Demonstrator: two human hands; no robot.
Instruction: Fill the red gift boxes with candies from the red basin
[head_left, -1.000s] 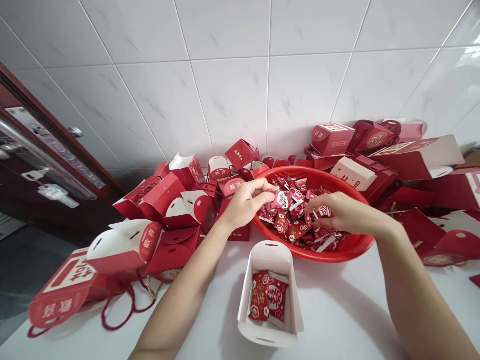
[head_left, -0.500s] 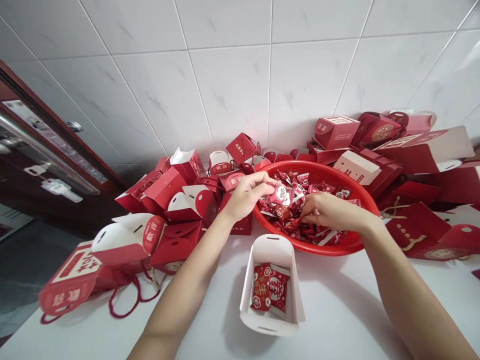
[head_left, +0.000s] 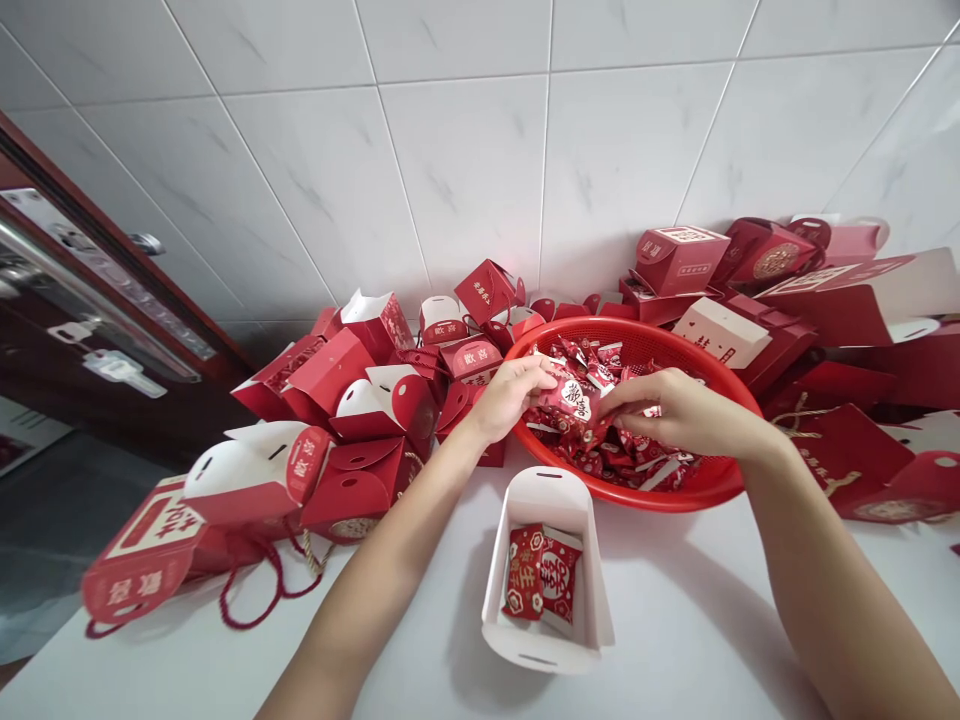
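Note:
My left hand (head_left: 511, 397) is closed on a red candy packet (head_left: 576, 398) with a white emblem, held above the near side of a red plastic basket (head_left: 739, 410). Beside it, my right hand (head_left: 664, 408) pinches a small red candy packet (head_left: 595, 436), mostly hidden behind the fingers, close to the right edge of the left hand's packet. Many wrapped candies (head_left: 630, 455) fill the basket beneath both hands. In front of the basket stands an open box, white inside (head_left: 592, 560), with two red packets (head_left: 541, 575) lying side by side in it.
Several red gift boxes (head_left: 352, 485) with cord handles crowd the left of the white table (head_left: 420, 630). More red boxes (head_left: 862, 460) are piled at the right. A tiled wall (head_left: 480, 170) rises behind. At far left is a dark door with keys (head_left: 124, 372).
My right hand has lifted out of the candies, up to the packet in my left hand. The left hand's packet has shifted slightly right, and the view has moved a little.

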